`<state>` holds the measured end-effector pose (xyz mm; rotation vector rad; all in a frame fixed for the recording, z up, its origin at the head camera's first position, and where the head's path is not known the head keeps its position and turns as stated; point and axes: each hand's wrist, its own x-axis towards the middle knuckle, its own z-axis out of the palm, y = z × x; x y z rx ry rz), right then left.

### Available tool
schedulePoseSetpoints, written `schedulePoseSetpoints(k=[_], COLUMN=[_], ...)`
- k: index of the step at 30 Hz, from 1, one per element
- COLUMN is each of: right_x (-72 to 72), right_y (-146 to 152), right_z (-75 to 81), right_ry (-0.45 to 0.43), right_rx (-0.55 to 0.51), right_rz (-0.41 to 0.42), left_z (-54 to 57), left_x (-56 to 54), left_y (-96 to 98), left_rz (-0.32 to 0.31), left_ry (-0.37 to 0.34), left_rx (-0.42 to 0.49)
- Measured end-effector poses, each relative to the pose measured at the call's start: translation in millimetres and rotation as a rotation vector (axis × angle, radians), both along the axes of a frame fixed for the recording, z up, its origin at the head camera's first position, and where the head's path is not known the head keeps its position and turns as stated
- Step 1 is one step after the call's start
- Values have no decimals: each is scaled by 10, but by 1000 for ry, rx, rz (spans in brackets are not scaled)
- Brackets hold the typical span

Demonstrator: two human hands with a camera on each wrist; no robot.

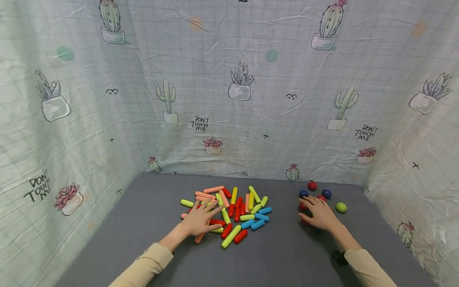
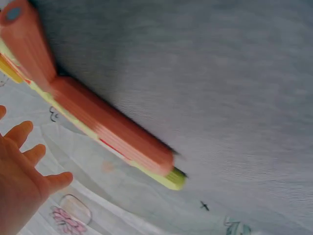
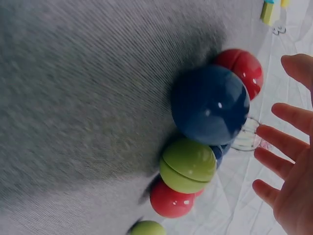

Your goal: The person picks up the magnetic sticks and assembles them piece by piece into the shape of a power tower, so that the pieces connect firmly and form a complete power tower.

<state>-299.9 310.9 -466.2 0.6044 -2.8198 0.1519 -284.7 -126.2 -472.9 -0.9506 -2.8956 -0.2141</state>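
Note:
My left hand (image 1: 197, 220) is spread, palm down, over the left side of a loose pile of short ribbed sticks. They are salmon, red, lime (image 1: 231, 236), yellow (image 1: 251, 202) and blue (image 1: 257, 225); some lie hidden under the hand. In the left wrist view, a salmon stick (image 2: 112, 127) lies close, apart from the spread fingers. At the right, my right hand (image 1: 320, 213) hovers with fingers extended over small glossy balls. The right wrist view has a dark blue ball (image 3: 210, 105), a red ball (image 3: 242, 71) and a lime ball (image 3: 188, 166) beside the fingers, none gripped.
Both groups lie on a dark grey tabletop (image 1: 272, 255), with a gap between them. A pale curtain (image 1: 251, 131) printed with cacti encloses the back and both sides. One lime ball (image 1: 341, 207) sits at the right of its group, and a red ball (image 1: 312, 185) at the back.

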Motion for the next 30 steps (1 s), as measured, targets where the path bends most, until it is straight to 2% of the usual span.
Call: schedulePoseSetpoints(k=[6, 11, 15, 19, 23, 30], right_x=[-90, -135, -161, -205, -253, -304], right_y=[3, 3, 4, 2, 1, -31], right_z=[97, 142, 157, 152, 139, 107], right_ry=[-5, -65, -123, -156, -148, -136], right_rx=[4, 21, 47, 81, 105, 106], right_rz=[0, -5, -6, 3, 18, 48], left_z=[82, 122, 130, 110, 71, 14], left_x=[-6, -12, 4, 12, 14, 19], left_y=[159, 320, 472, 630, 782, 1002], left_rz=[-75, -109, -127, -173, -233, -320], left_ry=[37, 35, 18, 34, 116, 335], left_rx=[-23, -69, -87, -114, -152, -176])
